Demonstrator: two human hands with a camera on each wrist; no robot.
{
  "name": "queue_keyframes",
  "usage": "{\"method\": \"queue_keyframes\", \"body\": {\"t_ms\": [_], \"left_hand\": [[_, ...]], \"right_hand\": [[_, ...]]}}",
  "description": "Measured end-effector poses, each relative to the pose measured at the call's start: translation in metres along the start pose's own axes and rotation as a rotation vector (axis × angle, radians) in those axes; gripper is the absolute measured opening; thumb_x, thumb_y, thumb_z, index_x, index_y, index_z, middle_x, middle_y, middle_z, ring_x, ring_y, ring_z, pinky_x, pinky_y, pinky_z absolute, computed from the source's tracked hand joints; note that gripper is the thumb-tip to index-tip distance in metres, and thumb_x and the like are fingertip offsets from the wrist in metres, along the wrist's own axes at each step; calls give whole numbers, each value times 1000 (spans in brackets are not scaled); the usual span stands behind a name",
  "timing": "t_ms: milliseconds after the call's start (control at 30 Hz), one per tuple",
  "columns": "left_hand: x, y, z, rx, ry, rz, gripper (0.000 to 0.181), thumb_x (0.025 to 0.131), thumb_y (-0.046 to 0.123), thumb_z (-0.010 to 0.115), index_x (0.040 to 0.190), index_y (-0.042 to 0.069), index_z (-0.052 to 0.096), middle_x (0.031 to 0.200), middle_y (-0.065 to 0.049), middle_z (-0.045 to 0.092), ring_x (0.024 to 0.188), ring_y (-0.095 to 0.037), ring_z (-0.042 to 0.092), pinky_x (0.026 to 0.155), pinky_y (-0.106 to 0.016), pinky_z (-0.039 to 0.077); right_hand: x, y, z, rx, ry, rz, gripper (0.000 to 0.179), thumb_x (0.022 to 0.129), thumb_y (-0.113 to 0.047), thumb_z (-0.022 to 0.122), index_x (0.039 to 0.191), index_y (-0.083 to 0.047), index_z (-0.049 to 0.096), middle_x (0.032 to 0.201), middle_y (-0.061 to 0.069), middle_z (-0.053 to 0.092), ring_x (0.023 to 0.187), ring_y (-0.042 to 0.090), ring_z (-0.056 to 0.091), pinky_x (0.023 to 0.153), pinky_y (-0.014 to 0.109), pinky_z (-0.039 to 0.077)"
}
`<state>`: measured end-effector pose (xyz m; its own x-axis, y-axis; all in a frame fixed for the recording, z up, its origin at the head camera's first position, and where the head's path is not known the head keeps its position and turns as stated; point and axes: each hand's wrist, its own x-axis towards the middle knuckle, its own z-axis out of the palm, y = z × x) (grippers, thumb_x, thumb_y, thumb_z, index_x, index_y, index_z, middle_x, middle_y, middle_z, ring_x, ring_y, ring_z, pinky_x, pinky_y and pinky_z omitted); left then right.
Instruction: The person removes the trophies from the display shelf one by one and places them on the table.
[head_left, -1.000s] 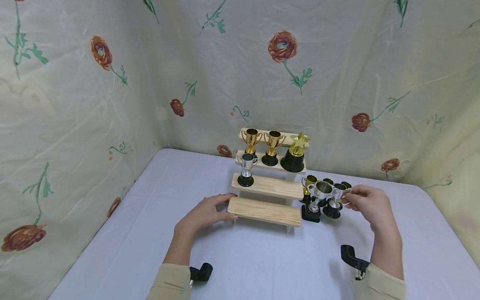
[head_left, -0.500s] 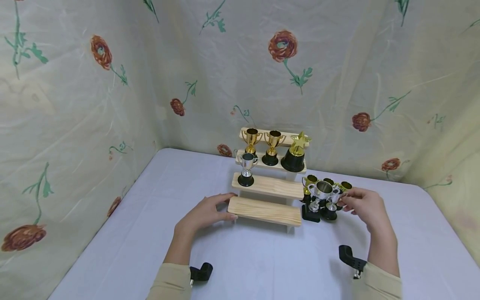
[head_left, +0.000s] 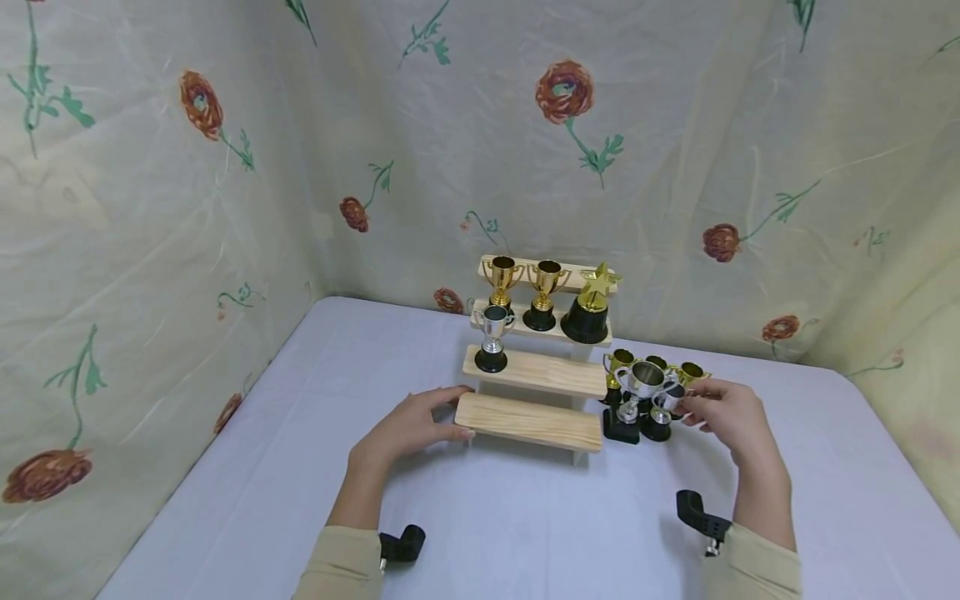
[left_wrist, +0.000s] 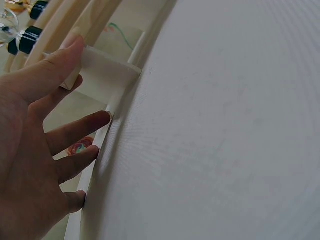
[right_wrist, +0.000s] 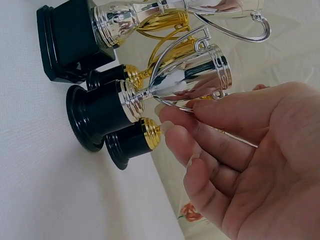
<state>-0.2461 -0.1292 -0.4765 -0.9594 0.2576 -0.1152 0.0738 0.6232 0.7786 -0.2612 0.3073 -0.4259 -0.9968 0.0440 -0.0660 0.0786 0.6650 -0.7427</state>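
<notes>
Right of the wooden rack (head_left: 528, 421), your right hand (head_left: 727, 417) pinches the small silver trophy (right_wrist: 190, 77) by its handle; your left hand (head_left: 408, 425) grips the rack's near-left end. Picking seems in hand; next calls for a steady lift.

Small silver cup (right_wrist: 190, 80): partly hidden by right hand (right_wrist: 250, 155).
Large silver cup (right_wrist: 117, 25): cut by right wrist view's top edge.
Left sleeve (head_left: 341, 567): cut by head view's bottom.

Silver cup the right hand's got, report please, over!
Right hand pinching small silver cup. Left hand gripping bottom shelf. Bigger silver cup close beside small one.
</notes>
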Motion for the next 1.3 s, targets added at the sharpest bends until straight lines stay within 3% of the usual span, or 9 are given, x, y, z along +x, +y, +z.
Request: {"method": "queue_keyframes", "body": {"t_ms": [433,767,1100,1300], "left_hand": [[-2,1,0,7,-3,-11,69,76,53,79,139,41,55,148,8,53,147,-23,38,119,-63,27],[-1,0,-1,11,-7,0,69,77,53,79,140,41,54,149,8,52,147,-23,38,121,-64,20],[-1,1,0,8,-8,-10,68,77,52,79,139,41,55,148,8,53,147,-23,39,120,-63,23],[-1,1,0,13,2,-16,68,76,52,79,139,40,55,148,9,53,147,-22,38,123,-63,17]], "right_hand": [[-1,0,-3,10,-34,9,32,96,-13,54,116,11,61,88,11,78,67,7,69,63,29,54],[-2,1,-4,22,-46,-1,29,96,-12,55,113,10,61,89,11,78,67,9,70,62,28,54],[-2,1,-3,9,-48,27,30,97,-15,54,115,9,61,92,12,78,68,10,70,63,28,55],[-1,0,-2,21,-40,25,29,96,-15,56,111,9,63,88,8,78,69,11,71,63,28,55]]}}
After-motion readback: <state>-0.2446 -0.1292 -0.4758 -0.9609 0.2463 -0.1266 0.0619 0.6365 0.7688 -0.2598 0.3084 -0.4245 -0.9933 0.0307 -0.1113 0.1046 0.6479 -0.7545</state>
